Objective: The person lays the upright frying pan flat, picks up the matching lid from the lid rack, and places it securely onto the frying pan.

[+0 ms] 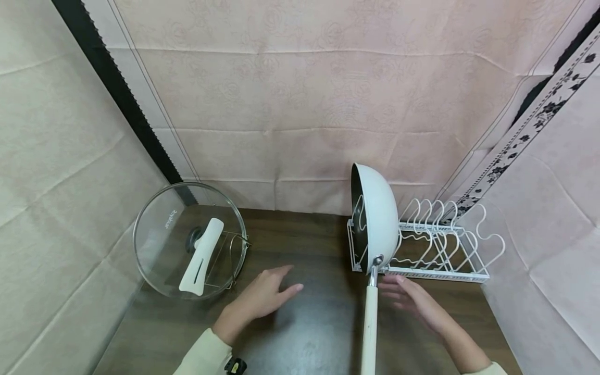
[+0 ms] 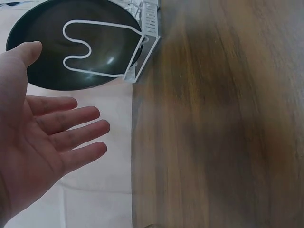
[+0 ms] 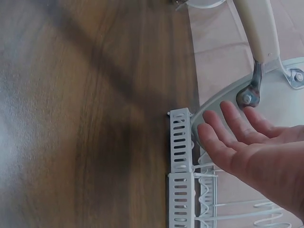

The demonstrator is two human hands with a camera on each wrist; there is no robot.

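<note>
My right hand, fingers loose, is just beside the pan, which stands on edge in the rack. Its handle juts between that hand and my relaxed left hand, nearer the lid.

The left hand hangs well apart from the frying-pan handle, on its left, the thumb spread from 4 loosely extended, slightly bent fingers pointing forward and toward the handle's side. The left forearm slants in from the handle's near left, its pale sleeve ending by the wrist. The right hand is just right of the handle's far end, 4 gently curved fingers directed at it; contact cannot be told. The bare right forearm slants in from the handle's near right.
</note>
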